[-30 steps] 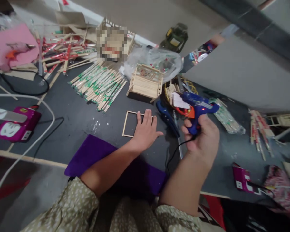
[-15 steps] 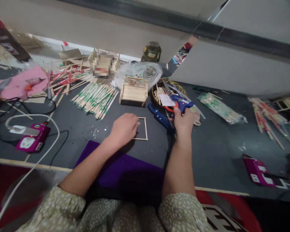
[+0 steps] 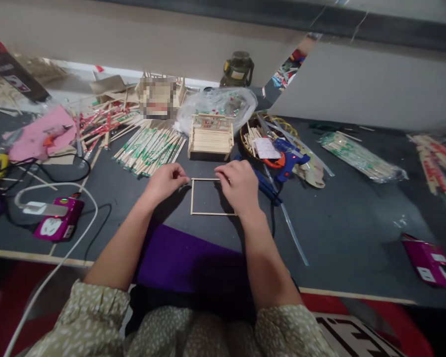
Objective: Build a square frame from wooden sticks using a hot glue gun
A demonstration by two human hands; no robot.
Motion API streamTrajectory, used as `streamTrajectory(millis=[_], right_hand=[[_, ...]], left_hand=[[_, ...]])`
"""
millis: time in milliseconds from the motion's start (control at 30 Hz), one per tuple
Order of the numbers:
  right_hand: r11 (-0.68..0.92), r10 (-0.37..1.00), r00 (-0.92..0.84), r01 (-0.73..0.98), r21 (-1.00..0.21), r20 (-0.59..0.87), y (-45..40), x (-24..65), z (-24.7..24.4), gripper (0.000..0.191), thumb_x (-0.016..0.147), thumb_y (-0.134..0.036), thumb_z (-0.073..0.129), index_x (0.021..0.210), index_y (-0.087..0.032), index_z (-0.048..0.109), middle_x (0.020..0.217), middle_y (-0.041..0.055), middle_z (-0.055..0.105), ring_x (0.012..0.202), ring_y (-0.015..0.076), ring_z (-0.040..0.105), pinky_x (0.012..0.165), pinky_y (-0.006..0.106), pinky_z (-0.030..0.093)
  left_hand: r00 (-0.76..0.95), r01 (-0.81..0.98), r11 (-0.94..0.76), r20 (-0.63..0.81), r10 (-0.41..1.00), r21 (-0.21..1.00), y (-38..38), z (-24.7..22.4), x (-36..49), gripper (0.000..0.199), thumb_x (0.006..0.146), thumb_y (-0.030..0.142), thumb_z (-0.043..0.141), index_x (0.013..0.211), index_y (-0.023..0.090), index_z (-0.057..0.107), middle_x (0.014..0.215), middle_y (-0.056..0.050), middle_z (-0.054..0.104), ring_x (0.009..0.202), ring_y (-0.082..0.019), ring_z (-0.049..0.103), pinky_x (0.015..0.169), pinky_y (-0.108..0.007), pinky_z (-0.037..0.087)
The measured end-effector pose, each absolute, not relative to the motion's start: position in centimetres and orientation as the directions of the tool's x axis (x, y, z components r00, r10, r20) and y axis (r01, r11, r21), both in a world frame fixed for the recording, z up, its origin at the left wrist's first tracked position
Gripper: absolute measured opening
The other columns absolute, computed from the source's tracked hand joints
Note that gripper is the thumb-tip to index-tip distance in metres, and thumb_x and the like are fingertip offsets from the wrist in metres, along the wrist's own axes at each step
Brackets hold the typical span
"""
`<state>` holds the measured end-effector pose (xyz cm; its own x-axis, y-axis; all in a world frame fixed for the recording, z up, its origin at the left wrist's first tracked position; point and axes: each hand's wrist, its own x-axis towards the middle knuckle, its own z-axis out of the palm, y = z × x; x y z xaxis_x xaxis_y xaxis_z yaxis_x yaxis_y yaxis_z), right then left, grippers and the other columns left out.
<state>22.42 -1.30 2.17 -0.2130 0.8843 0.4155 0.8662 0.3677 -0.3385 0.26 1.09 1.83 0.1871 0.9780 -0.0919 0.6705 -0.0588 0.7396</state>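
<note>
The small stick frame (image 3: 192, 198) lies flat on the dark table (image 3: 338, 233) at the middle of the picture, its longer direction seemingly running left to right (its right side is hidden, so that is partly a guess). Its upper left corner is just to the right of the left hand's (image 3: 165, 184) fingertips, and the left hand is the nearer to that corner. The left thumb and fingers are bunched close; I cannot tell whether they meet or pinch anything. The right hand (image 3: 241, 187) covers the frame's right end, its curled fingers over the upper stick; whether they grip it, I cannot tell.

Just above the frame stands a little stick-built piece (image 3: 211, 141), with green-marked wrapped sticks (image 3: 148, 148) to its left. Right of centre, the blue glue gun (image 3: 290, 161) rests near a blue-handled tool (image 3: 269, 187). Below the frame, at lower centre, is a purple sheet (image 3: 182, 258). The right hand itself blocks the frame's right side from view.
</note>
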Motion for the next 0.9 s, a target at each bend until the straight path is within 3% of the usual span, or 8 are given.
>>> streamTrajectory(millis=[167,333,900], right_hand=[[0.374,0.916,-0.309,0.888,-0.265,0.257,-0.5,20.9,0.6,0.022,0.095,-0.025,0.052,0.097,-0.021,0.074,0.094,0.0100,0.067,0.094,0.0265,0.049,0.077,0.038,0.035],[0.399,0.910,-0.349,0.883,-0.248,0.223,-0.2,21.1,-0.3,0.020,0.094,-0.027,0.055,0.095,-0.023,0.074,0.094,0.0105,0.065,0.094,0.0270,0.046,0.075,0.039,0.032],[0.396,0.916,-0.364,0.885,-0.245,0.166,-0.1,20.6,-0.5,0.025,0.097,-0.029,0.049,0.094,-0.022,0.073,0.094,0.0108,0.064,0.094,0.0266,0.044,0.074,0.037,0.030]], left_hand=[[0.210,0.870,-0.105,-0.168,0.963,0.482,-0.4,1.8,1.9,0.025,0.082,0.040,0.068,0.073,0.018,0.068,0.076,-0.004,0.069,0.071,-0.017,0.058,0.061,-0.027,0.036],[0.248,0.929,-0.182,-0.178,0.952,0.322,-0.6,1.9,2.6,0.027,0.084,0.044,0.067,0.076,0.019,0.072,0.084,-0.007,0.073,0.086,-0.023,0.062,0.069,-0.029,0.042],[0.273,0.938,-0.220,-0.184,0.944,0.267,-0.6,1.9,2.6,0.029,0.088,0.044,0.063,0.080,0.018,0.074,0.088,-0.009,0.073,0.090,-0.025,0.063,0.074,-0.032,0.043]])
